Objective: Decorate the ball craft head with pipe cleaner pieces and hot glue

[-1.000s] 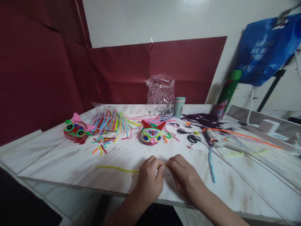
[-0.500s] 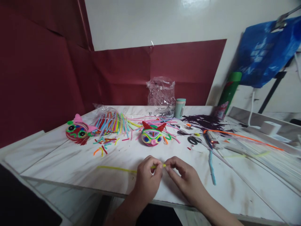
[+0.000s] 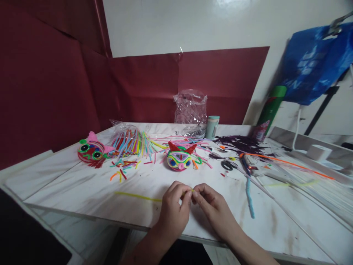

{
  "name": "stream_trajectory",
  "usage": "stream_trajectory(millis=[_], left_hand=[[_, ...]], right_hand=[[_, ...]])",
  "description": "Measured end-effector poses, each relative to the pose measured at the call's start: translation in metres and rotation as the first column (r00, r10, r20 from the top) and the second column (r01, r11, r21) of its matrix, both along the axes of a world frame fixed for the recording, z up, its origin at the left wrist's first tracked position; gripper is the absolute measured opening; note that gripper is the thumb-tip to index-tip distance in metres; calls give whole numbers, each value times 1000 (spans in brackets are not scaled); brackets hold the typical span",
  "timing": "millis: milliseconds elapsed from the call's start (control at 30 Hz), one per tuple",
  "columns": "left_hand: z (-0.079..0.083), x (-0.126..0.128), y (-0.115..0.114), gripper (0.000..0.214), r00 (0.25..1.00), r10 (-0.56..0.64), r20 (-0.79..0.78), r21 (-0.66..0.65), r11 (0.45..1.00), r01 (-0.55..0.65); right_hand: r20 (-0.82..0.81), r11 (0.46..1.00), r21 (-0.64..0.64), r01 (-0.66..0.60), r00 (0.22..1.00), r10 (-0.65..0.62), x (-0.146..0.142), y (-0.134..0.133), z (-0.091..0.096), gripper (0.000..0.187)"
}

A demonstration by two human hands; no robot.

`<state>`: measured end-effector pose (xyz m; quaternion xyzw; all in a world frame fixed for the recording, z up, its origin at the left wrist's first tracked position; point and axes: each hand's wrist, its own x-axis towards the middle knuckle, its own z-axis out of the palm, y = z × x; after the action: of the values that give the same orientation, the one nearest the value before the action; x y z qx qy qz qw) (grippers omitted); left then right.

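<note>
Behind everything stands a pale, glossy wall (image 3: pixel 154 27), its lower part faced with maroon sheeting (image 3: pixel 143 88) that also fills the left side. White desk (image 3: pixel 91 195), marbled, spans below, smudged brown at right. Blue bag (image 3: pixel 309 62) hangs upper right. Bundle of multicoloured fuzzy stems (image 3: pixel 131 143) lies at left rear, partly under clear wrapping. Clear plastic bag (image 3: pixel 191 106) stands at the rear. Left grip (image 3: pixel 174 208) and right grip (image 3: pixel 213 204), bare hands, meet over the near edge, fingertips together. Horned craft head (image 3: pixel 179 158), striped, sits just beyond them; pink-eared craft head (image 3: pixel 92 151) lies far left. Mint-green cup (image 3: pixel 212 127) stands beside the clear bag. Yellow stem (image 3: pixel 138 196), one, thin: both grips are closed on it, a short tip between the fingertips, the long end passing out leftward, low over the desk.
</note>
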<state>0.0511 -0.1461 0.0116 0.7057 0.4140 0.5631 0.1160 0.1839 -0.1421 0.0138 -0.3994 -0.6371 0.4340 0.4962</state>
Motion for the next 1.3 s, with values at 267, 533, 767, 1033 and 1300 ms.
stream_trajectory(millis=[267,533,767,1033,1300], left_hand=[[-10,0,1,17,986,43,-161,102,994,-27],[-9,1,-1,16,987,77,-140,19,997,-75],[-15,0,0,18,964,73,-254,25,997,-69],[-14,3,-1,19,938,75,-338,28,997,-70],[-11,0,-3,22,963,-54,-265,89,993,80]], right_hand=[[139,997,74,19,990,-29,8,4,-5,29],[238,983,175,51,967,-92,5,4,-5,25],[419,885,466,21,875,-242,11,6,-7,16],[303,930,364,57,937,-176,19,6,-3,22],[-218,993,-23,-116,970,109,22,6,-9,27]])
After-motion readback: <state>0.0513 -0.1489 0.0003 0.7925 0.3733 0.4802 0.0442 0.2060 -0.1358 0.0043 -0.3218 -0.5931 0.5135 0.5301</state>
